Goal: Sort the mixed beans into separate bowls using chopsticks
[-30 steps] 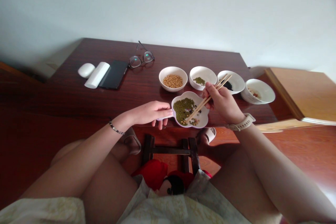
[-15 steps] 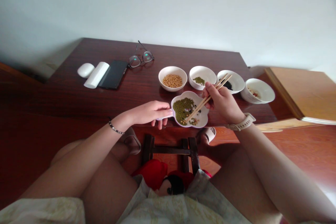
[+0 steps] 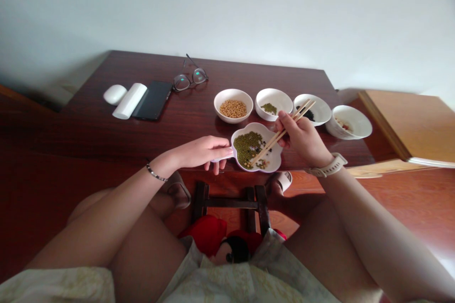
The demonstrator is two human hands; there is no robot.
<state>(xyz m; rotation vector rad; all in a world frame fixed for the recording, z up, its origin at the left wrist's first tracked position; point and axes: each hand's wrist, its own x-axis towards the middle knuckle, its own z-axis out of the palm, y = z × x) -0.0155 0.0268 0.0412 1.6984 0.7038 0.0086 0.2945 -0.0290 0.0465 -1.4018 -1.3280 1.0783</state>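
My left hand (image 3: 208,151) is closed around the handle of a white flower-shaped dish (image 3: 275,161) at the table's front edge. Green mung beans (image 3: 246,146) fill its left part, mixed with some dark and yellowish beans towards the middle and front. A pair of wooden chopsticks (image 3: 272,141) is gripped in my right hand (image 3: 302,135), tips down among the beans near the front of the dish. Whether the tips pinch a bean is too small to tell. Behind the dish stand a bowl of soybeans (image 3: 232,109) and a bowl with a few mung beans (image 3: 269,108).
Further right are a bowl of black beans (image 3: 309,113) and a bowl with pale and reddish pieces (image 3: 343,125). Eyeglasses (image 3: 192,80), a dark phone (image 3: 152,100), a white case (image 3: 130,101) and a white rounded object (image 3: 114,94) lie on the left of the table (image 3: 142,66).
Almost nothing differs. Both hands, the dish and the chopsticks keep their places, apart from a very slight shift of the whole view.
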